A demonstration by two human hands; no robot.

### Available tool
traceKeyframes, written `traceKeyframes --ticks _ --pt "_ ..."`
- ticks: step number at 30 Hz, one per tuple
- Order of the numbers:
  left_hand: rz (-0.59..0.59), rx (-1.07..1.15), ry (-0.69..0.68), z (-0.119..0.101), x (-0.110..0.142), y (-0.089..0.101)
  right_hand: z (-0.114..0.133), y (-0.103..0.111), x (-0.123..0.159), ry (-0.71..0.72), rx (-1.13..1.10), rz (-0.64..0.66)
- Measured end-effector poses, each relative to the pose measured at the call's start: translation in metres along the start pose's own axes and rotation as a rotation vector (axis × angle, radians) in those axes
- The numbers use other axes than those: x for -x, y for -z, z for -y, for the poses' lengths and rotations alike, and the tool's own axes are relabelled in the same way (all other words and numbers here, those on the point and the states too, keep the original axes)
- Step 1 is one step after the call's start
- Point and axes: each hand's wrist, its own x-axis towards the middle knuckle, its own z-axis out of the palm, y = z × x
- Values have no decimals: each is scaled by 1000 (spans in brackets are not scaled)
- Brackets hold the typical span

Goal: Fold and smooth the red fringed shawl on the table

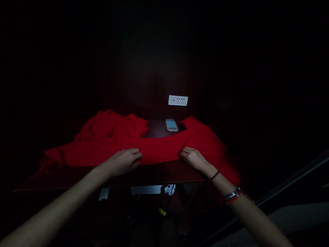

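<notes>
A long red scarf (159,147) lies stretched across a dark wooden tabletop (164,173), with a tasselled fringe at its left end. Its right part is bunched and hangs over the table's front edge. On the scarf's near edge, left of the middle, my left hand (125,160) has its fingers curled onto the cloth. Farther right, my right hand (194,157) pinches the same near edge, wearing a thin dark band and bracelets along the wrist and forearm. The fingertips of both hands are partly hidden.
A crumpled heap of red cloth (110,123) lies behind the scarf at the left. Near the back stands a small pixelated light-blue item (171,125). A white socket plate (178,100) is on the dark back wall. Below the tabletop, a yellow object (162,211) shows in dim light.
</notes>
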Motion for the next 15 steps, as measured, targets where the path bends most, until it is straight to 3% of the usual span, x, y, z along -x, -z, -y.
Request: traceKeyframes --ticks 3,7,15 --pt "-66 -65 -122 -32 -33 -32 0 -2 -3 -22 63 -3" --pt "-89 -152 -129 -37 -52 -57 0 -6 1 21 101 42" --pt "38 -203 -283 -12 -41 -35 -13 2 16 25 59 77"
